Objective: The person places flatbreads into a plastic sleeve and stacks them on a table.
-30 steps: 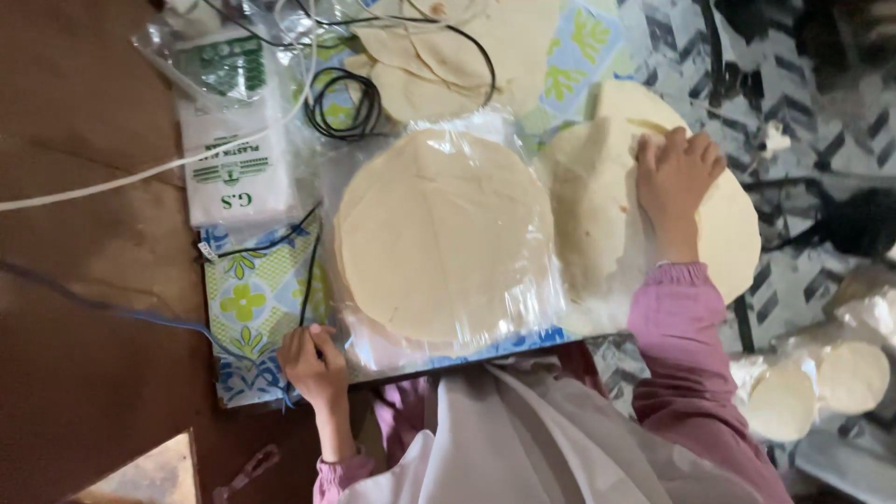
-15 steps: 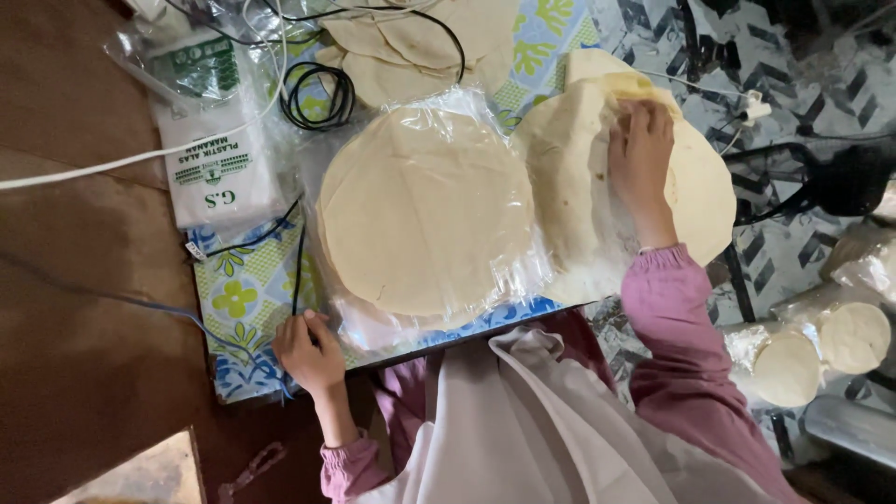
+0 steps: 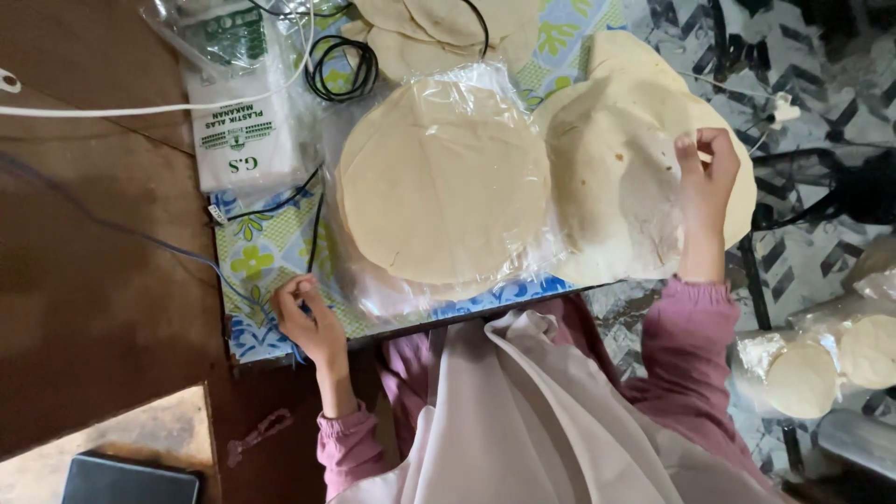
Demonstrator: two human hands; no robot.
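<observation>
We are pinching the flatbread stack [image 3: 616, 177] at three o'clock with our right hand [image 3: 705, 177]; our left hand [image 3: 308, 322], fingers curled, is gripping the clear plastic wrap [image 3: 373, 280] at seven.

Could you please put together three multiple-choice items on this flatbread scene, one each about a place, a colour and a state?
1. Where does the right hand rest?
A. on the right stack of flatbreads
B. on the coiled black cable
C. on the floor

2. What colour are the sleeves?
A. green
B. pink
C. black

3. How is the middle stack of flatbreads kept?
A. bare
B. inside clear plastic
C. folded in half

Answers: 1 A, the fingers pinch at its top sheet. 2 B, both cuffs show pink. 3 B, glossy film covers it.
</observation>
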